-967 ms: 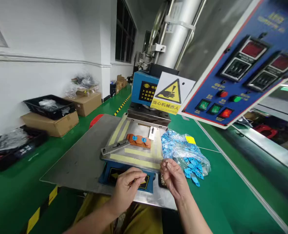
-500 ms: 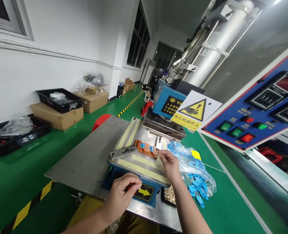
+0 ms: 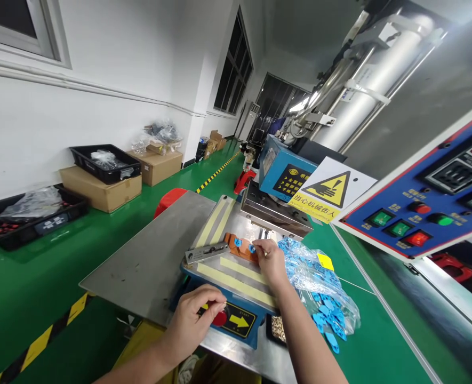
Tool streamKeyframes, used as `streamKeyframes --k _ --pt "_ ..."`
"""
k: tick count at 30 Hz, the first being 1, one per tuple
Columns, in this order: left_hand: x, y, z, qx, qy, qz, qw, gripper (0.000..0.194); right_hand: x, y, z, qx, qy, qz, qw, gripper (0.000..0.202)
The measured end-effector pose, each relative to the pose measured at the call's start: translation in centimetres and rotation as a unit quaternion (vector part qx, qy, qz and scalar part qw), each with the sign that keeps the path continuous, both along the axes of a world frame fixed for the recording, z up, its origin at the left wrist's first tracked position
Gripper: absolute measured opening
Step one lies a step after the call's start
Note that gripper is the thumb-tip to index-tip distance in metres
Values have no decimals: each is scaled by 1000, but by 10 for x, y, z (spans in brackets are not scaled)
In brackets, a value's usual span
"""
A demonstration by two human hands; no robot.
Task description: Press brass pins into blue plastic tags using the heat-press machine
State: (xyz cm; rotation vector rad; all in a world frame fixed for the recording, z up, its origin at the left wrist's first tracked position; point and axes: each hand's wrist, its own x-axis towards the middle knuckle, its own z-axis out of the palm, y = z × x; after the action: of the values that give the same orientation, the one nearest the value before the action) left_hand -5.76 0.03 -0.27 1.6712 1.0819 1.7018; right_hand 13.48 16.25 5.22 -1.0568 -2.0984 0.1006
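Observation:
A brown-orange fixture block (image 3: 232, 246) with two small blue pieces (image 3: 238, 242) seated on it lies on the press bed, beside a slotted metal bar (image 3: 207, 252). My right hand (image 3: 271, 261) reaches over the block's right end, fingers pinched at the right-hand blue piece. Whatever those fingertips hold is hidden. My left hand (image 3: 196, 317) hovers in front of the bed near a red button (image 3: 220, 318), thumb and forefinger closed on something tiny that I cannot make out.
A clear bag of blue pieces (image 3: 313, 277) lies right of the bed, near a black tray of small brass-coloured parts (image 3: 278, 328). The press head (image 3: 278, 210) hangs behind the block. A blue control panel (image 3: 420, 202) juts in from the right.
My right hand has moved left and slightly forward, so its fingertips now cover the block's right end. My left hand has shifted a little left, showing more of the red button.

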Motion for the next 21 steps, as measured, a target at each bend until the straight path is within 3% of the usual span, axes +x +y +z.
streamKeyframes --k 5,9,16,21 --pt "-3 1 1 17 30 10 999 11 1 -3 4 63 -104 45 991 35" --pt "-7 7 8 67 67 18 995 14 3 -4 -1 79 -103 45 991 32" --pt "-29 32 43 102 156 33 982 12 12 -9 -14 69 1 -26 997 25" --pt "-34 76 68 40 287 29 957 14 17 -19 -10 90 23 -21 995 23"
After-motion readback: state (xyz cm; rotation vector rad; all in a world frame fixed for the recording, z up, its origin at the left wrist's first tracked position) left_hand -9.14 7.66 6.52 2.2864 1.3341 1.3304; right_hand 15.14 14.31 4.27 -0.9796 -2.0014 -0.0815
